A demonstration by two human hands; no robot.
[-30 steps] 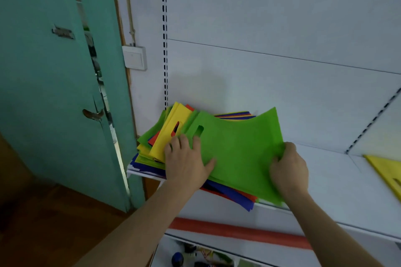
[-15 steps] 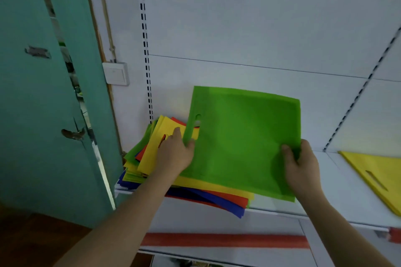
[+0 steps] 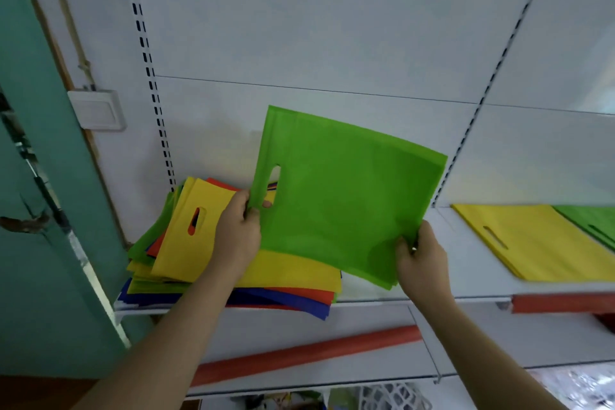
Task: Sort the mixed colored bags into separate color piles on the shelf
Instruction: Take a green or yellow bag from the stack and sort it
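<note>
1. Both hands hold one green bag up off the shelf, tilted toward the camera, its face nearly upright in front of the white back panel

2. At far left, beside the teal door, the mixed pile lies fanned on the shelf's left end, a yellow bag with a cut-out handle on top, green, red and blue edges showing beneath

3. Left hand pinches the green bag's lower left corner just under its handle slot, thumb in front and a fingertip showing through the slot; it hangs over the mixed pile

4. Held bag's long axis runs left to right between the two hands, handle end to the left, bottom seam to the right and slightly lower

5. Right hand grips the bag's lower right corner, fingers curled round the edge, above bare shelf between the piles

6. Further right, well apart from the mixed pile, a sorted yellow pile lies flat, and past it a sorted green pile shows at the frame's edge

7. Green's destination therefore appears to lie to the right of both hands, beyond the yellow; the right hand is the nearer and would likely lead the carry, the bag passing over the yellow pile to reach it
</note>
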